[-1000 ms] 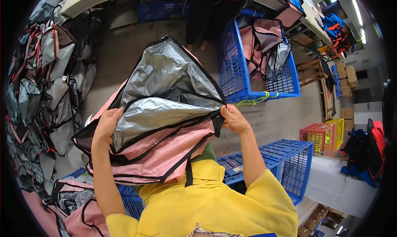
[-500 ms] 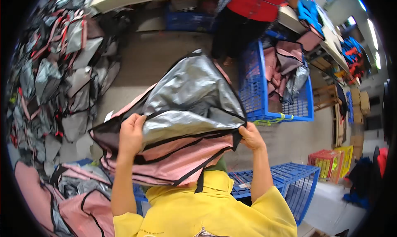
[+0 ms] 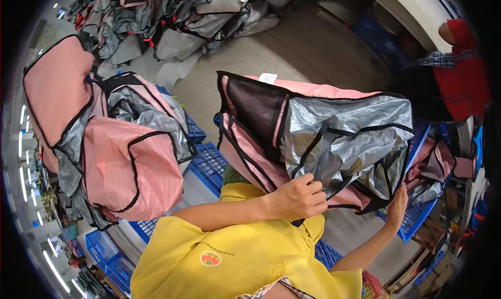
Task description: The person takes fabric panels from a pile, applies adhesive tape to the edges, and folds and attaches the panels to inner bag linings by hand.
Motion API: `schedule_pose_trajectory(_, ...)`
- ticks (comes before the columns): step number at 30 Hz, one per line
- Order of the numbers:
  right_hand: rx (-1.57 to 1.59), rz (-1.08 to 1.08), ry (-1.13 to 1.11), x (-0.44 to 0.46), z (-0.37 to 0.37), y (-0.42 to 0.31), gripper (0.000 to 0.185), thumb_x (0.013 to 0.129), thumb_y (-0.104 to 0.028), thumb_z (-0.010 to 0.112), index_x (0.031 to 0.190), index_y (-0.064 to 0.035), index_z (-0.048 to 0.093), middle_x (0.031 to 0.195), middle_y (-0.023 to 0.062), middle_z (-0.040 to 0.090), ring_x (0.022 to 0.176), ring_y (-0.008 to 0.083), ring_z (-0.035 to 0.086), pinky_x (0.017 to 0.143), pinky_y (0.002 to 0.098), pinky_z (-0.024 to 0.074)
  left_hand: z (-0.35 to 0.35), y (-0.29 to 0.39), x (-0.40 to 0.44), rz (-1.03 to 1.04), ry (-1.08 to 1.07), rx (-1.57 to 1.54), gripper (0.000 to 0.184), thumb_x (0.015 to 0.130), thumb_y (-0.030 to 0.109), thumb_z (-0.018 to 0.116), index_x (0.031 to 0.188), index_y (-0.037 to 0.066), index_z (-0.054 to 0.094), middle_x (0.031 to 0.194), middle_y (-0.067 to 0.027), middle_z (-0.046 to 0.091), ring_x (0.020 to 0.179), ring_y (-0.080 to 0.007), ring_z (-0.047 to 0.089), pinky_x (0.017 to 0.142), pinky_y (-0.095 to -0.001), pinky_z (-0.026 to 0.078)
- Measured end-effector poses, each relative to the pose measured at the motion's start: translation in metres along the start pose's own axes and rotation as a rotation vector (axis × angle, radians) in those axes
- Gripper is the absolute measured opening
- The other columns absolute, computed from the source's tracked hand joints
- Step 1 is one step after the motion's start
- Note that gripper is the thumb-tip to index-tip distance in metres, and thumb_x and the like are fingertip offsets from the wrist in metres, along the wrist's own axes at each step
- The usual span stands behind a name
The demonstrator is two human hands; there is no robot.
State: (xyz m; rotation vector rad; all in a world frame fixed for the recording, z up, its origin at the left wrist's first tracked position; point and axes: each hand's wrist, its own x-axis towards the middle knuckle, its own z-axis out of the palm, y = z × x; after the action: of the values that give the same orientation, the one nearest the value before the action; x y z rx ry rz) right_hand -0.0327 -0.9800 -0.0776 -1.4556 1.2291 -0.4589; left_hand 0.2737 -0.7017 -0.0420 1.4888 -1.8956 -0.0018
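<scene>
A pink bag [image 3: 355, 119] with a silver lining, black edging and a dark mesh panel hangs in front of my body, its opening spread so the crinkled lining shows. My left hand [image 3: 300, 197] is closed in a fist at the bag's near edge, its fingertips partly hidden. At the lower right corner, my right hand [image 3: 397, 205] grips the black-edged rim, fingers behind the fabric. A white label [image 3: 267, 78] sticks up from the far edge.
More pink and silver bags [image 3: 133, 168] are piled at left on blue crates [image 3: 209, 166]. Several grey and silver pieces [image 3: 182, 40] heap up at the back. A blue crate [image 3: 417, 215] holding pink bags stands at right. Beyond it is a person in red [image 3: 459, 80].
My view has swung left, bringing the pile of pink bags nearer the middle. The bag has turned, showing more mesh. My left hand has moved along it toward my right hand.
</scene>
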Motion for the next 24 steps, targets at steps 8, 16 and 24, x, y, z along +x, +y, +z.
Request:
schedule_pose_trajectory(8, -0.813, -0.286, 0.558, 0.039, 0.092, -0.086, 0.064, 0.094, -0.05, 0.063, 0.131, 0.0018, 0.056, 0.094, 0.0149, 0.061, 0.085, 0.0289, 0.058, 0.079, 0.0392, 0.0461, 0.004, -0.002, 0.001, -0.005, -0.038, 0.06, 0.013, 0.077, 0.024, 0.064, 0.072, 0.015, 0.056, 0.069, 0.0009, 0.044, 0.071, -0.0165, 0.049, 0.065, -0.0313, 0.039)
schedule_pose_trajectory(16, -0.72, -0.642, 0.555, -0.017, 0.139, -0.142, 0.026, 0.094, -0.009, 0.064, 0.12, -0.0021, 0.065, 0.116, 0.0163, 0.064, 0.095, 0.0294, 0.065, 0.078, 0.0355, 0.0518, 0.007, -0.003, 0.0, -0.034, -0.023, 0.077, 0.015, 0.077, 0.023, 0.066, 0.069, 0.015, 0.057, 0.069, 0.0014, 0.047, 0.071, -0.0168, 0.05, 0.065, -0.0323, 0.039)
schedule_pose_trajectory(24, -1.064, -0.88, -0.268, -0.021, 0.16, -0.143, 0.046, 0.081, 0.002, 0.057, 0.126, -0.0066, 0.059, 0.126, 0.01, 0.064, 0.097, 0.0301, 0.067, 0.081, 0.0386, 0.0555, -0.001, -0.001, -0.004, -0.028, -0.139, 0.037, 0.008, 0.076, 0.018, 0.063, 0.078, 0.011, 0.06, 0.072, -0.0009, 0.05, 0.072, -0.0188, 0.053, 0.07, -0.0336, 0.044)
